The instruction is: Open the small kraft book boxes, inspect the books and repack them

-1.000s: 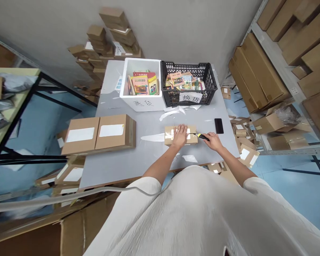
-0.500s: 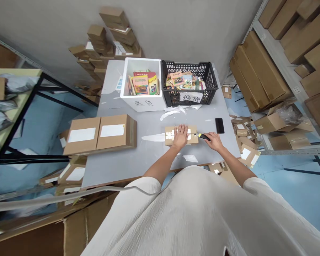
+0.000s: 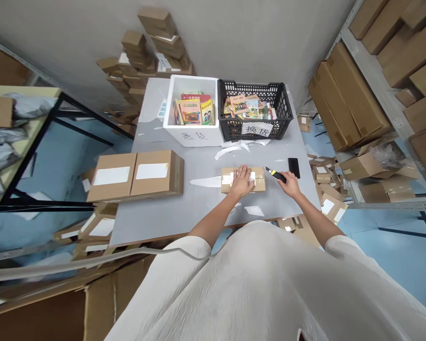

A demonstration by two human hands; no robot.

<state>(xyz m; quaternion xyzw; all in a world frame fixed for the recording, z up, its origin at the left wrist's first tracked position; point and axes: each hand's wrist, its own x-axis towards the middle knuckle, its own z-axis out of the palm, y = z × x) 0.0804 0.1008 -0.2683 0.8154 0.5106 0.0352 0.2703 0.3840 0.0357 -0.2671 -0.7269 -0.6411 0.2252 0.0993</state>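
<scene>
A small taped cardboard box (image 3: pixel 259 185) lies on the grey table (image 3: pixel 156 215) in front of me. My left hand (image 3: pixel 242 182) rests flat on its top with the fingers spread, holding nothing. Just to the right, my right hand (image 3: pixel 289 184) is closed around a black and yellow utility knife (image 3: pixel 278 176). The knife's blade points up and left, apart from the box's right end. A black phone (image 3: pixel 294 167) lies beyond my right hand. Strips of white paper (image 3: pixel 206 182) lie beside the box.
Behind the box stand a white foam bin (image 3: pixel 199 135) and a black plastic crate (image 3: pixel 256 130), both holding books. Two larger cardboard boxes (image 3: pixel 151 185) sit at the table's left. Shelves (image 3: pixel 386 80) with cartons rise on the right; a grey cable (image 3: pixel 92 262) crosses at lower left.
My right hand has drawn the knife away from the box's right end, up and to the right. My left hand stays on the box. The view has shifted slightly.
</scene>
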